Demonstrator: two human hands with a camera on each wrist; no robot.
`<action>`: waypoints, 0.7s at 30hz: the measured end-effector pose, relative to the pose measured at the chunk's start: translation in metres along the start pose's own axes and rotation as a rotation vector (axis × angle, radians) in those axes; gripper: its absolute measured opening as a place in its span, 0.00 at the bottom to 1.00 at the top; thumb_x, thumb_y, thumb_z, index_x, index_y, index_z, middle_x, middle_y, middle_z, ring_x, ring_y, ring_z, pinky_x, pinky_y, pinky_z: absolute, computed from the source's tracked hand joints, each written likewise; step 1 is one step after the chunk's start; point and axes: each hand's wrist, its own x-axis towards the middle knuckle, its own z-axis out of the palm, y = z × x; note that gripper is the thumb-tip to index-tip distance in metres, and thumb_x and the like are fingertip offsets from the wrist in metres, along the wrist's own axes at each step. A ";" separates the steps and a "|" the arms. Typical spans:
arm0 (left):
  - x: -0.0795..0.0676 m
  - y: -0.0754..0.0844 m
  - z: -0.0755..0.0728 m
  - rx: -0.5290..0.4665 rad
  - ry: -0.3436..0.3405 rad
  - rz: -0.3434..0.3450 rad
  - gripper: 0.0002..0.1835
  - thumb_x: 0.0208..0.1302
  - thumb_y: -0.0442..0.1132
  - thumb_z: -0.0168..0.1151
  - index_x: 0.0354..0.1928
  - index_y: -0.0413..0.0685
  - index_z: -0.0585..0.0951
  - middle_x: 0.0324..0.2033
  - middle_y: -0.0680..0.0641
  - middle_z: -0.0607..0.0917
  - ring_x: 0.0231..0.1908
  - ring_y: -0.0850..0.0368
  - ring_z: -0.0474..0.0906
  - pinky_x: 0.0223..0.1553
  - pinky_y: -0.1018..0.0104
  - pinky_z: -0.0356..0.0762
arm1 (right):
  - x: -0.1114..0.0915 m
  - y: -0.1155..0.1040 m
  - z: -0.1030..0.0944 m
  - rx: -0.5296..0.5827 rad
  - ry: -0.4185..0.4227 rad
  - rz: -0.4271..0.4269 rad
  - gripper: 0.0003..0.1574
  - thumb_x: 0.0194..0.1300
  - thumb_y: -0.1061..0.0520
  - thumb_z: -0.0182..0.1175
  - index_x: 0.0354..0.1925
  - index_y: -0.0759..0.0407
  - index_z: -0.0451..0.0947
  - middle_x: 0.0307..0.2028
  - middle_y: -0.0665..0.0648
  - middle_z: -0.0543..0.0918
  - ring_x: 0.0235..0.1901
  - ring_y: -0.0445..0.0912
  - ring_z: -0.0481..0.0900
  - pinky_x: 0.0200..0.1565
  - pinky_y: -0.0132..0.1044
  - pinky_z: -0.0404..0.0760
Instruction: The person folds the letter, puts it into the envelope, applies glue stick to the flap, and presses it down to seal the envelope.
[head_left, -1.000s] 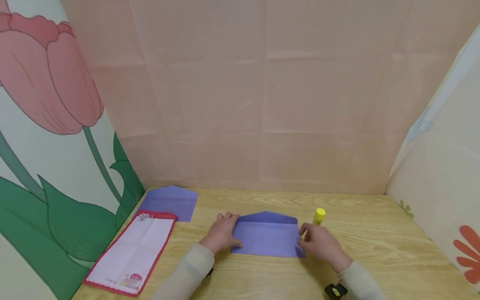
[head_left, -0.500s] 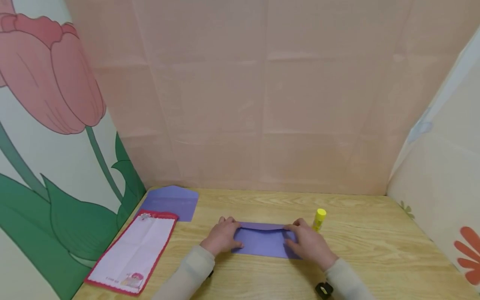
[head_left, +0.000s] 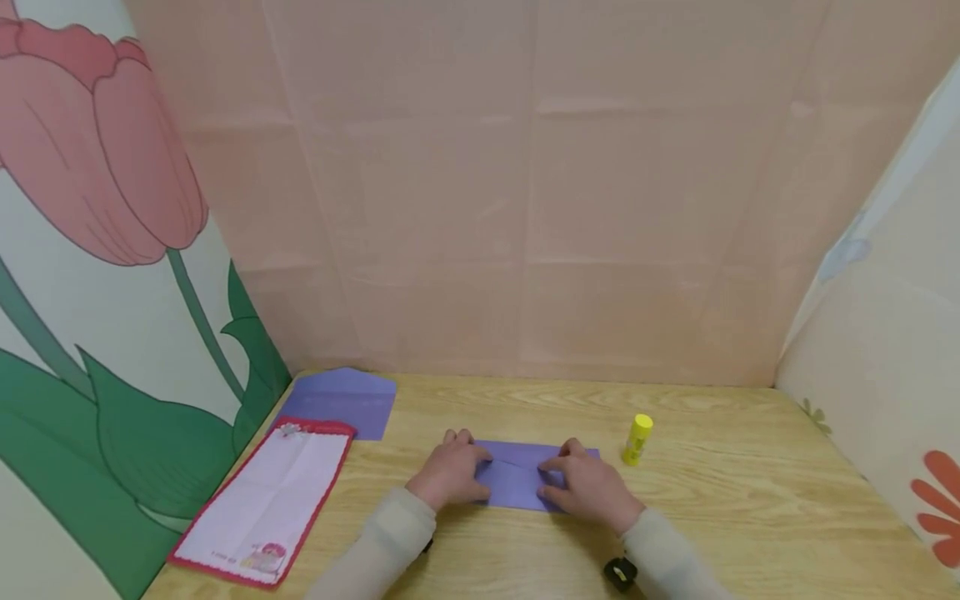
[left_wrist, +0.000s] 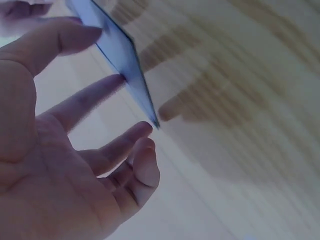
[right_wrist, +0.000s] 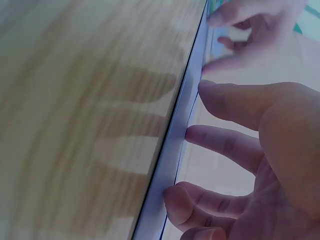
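A purple envelope (head_left: 521,490) lies flat on the table in the head view, its flap (head_left: 517,454) folded down over the body. My left hand (head_left: 452,473) rests on the envelope's left end. In the left wrist view, the thumb (left_wrist: 82,41) and index finger touch the paper while the other fingers are bent beside it. On the right part of the flap, my right hand (head_left: 596,490) presses with its fingertips. The right wrist view shows the thumb (right_wrist: 225,102) and fingers spread along the envelope's surface (right_wrist: 179,135).
A yellow glue stick (head_left: 637,440) stands upright right of the envelope. Another purple envelope (head_left: 345,408) lies at the back left, partly under a red-bordered white sheet (head_left: 266,504). A peach-coloured sheet (head_left: 525,250) covers the wall behind the table.
The open flap has been folded down onto the envelope. My right hand has moved left from the envelope's right edge onto the flap; the left hand has stayed at the left end.
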 end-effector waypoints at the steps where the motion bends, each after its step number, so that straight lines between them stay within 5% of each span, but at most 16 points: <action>1: 0.000 0.003 0.001 0.018 0.002 0.009 0.26 0.50 0.44 0.72 0.55 0.55 0.85 0.51 0.46 0.77 0.47 0.52 0.65 0.44 0.61 0.71 | 0.001 -0.004 0.001 0.007 -0.010 -0.007 0.23 0.59 0.45 0.71 0.49 0.54 0.87 0.44 0.61 0.77 0.30 0.44 0.75 0.26 0.40 0.77; 10: 0.003 0.034 0.010 0.090 0.027 0.066 0.26 0.50 0.45 0.72 0.56 0.57 0.85 0.50 0.50 0.79 0.47 0.54 0.68 0.43 0.61 0.73 | 0.010 -0.024 0.004 0.047 -0.036 -0.038 0.24 0.61 0.46 0.70 0.52 0.55 0.86 0.46 0.62 0.77 0.27 0.42 0.75 0.24 0.35 0.74; 21: 0.004 0.030 0.013 0.080 0.043 0.000 0.25 0.51 0.45 0.72 0.55 0.57 0.85 0.51 0.52 0.79 0.49 0.53 0.69 0.44 0.57 0.71 | 0.000 -0.006 -0.001 0.004 -0.047 0.093 0.20 0.62 0.47 0.69 0.51 0.52 0.86 0.48 0.56 0.78 0.31 0.43 0.77 0.25 0.38 0.75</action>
